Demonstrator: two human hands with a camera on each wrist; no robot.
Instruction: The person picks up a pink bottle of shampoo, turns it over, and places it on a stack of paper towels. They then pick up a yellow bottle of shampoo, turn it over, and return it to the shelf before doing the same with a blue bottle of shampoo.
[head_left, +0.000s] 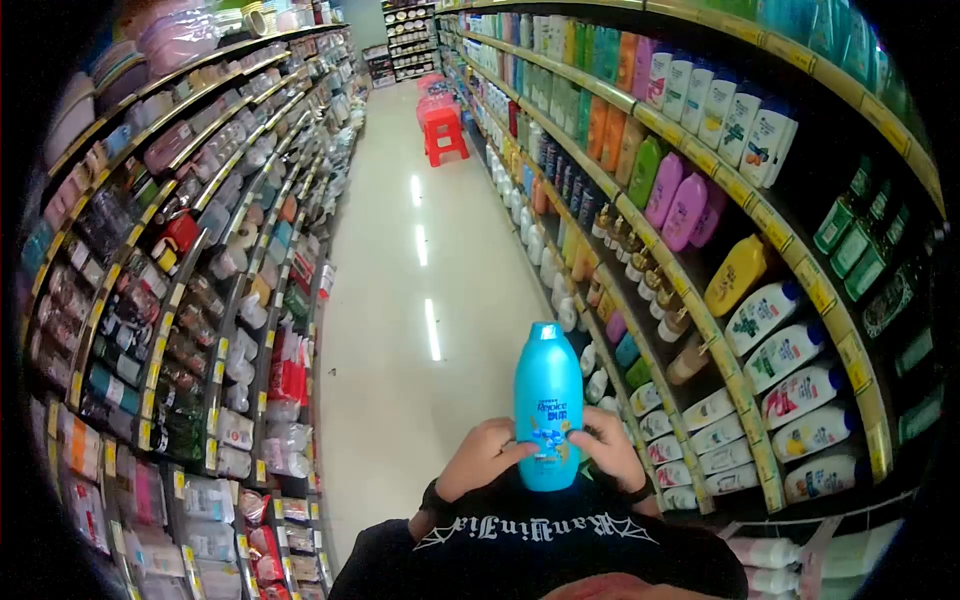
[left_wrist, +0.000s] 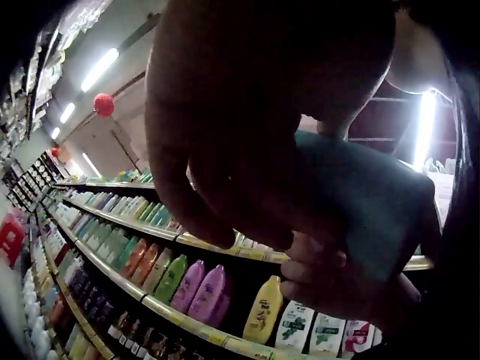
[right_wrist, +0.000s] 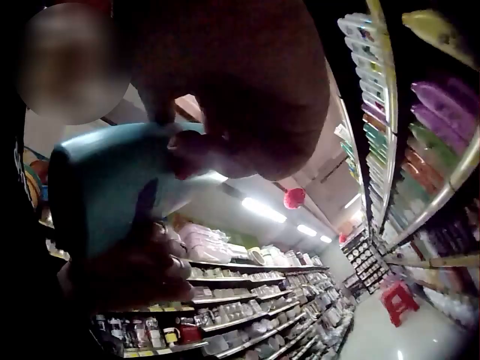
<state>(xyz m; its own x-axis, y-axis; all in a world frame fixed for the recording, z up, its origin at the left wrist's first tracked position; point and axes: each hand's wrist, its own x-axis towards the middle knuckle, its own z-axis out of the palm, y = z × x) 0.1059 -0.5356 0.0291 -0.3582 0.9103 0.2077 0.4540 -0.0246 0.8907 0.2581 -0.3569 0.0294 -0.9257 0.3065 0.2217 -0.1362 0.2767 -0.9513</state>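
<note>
A blue Rejoice bottle point(head_left: 548, 400) stands upright before the person's chest in the head view, its label facing up at the camera. The left hand point(head_left: 486, 458) grips its left side, thumb across the front. From the other side the right hand point(head_left: 611, 448) holds it, thumb on the label's edge. The fingers behind the bottle are hidden there. In the left wrist view the bottle point(left_wrist: 367, 199) looks dark teal beside the left hand point(left_wrist: 232, 127). The right wrist view shows the bottle point(right_wrist: 112, 180) below the right hand point(right_wrist: 247, 90).
Shelves of shampoo bottles point(head_left: 770, 330) line the right side, close to the right arm. Packaged goods fill the shelves point(head_left: 200, 300) on the left. Between them runs a pale floor aisle point(head_left: 390, 250), with a red stool point(head_left: 443, 137) further along it.
</note>
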